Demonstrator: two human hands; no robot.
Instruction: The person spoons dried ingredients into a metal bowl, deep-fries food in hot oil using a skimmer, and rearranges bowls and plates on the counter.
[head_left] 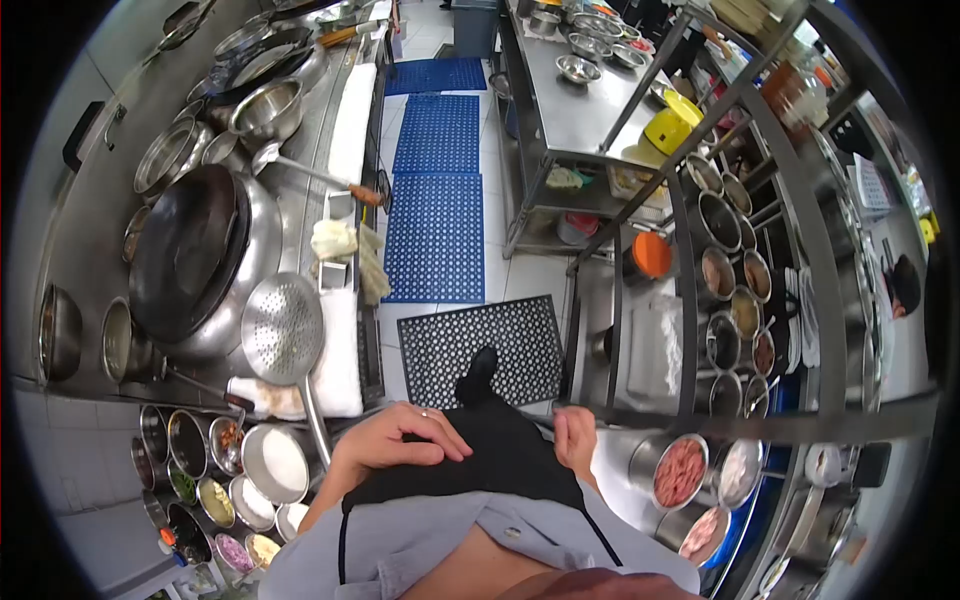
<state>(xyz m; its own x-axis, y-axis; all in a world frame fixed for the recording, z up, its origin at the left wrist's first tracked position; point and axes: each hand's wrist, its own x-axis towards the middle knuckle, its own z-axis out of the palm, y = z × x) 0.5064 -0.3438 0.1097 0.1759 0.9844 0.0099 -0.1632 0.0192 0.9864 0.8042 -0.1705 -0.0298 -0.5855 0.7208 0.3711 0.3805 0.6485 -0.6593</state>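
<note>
My left hand (pixel 405 437), with a ring on one finger, hovers in front of my black apron (pixel 490 455). Its fingers are loosely bent and apart, holding nothing. On the other side of the apron, my right hand (pixel 575 437) is curled closed, with nothing visible in it. A perforated metal skimmer (pixel 283 320) lies on the stove counter, its handle reaching down close to my left forearm. Beyond it a large dark wok (pixel 187 252) sits on the range. A ladle (pixel 270 158) with a wooden handle rests farther along.
Several pots of ingredients, including one of white powder (pixel 275 462), stand at lower left. At right are a dark metal rack (pixel 690 340), a pot of raw meat (pixel 680 473) and a steel table (pixel 550 90). Blue mats (pixel 434 240) and a black mat (pixel 530 335) cover the aisle.
</note>
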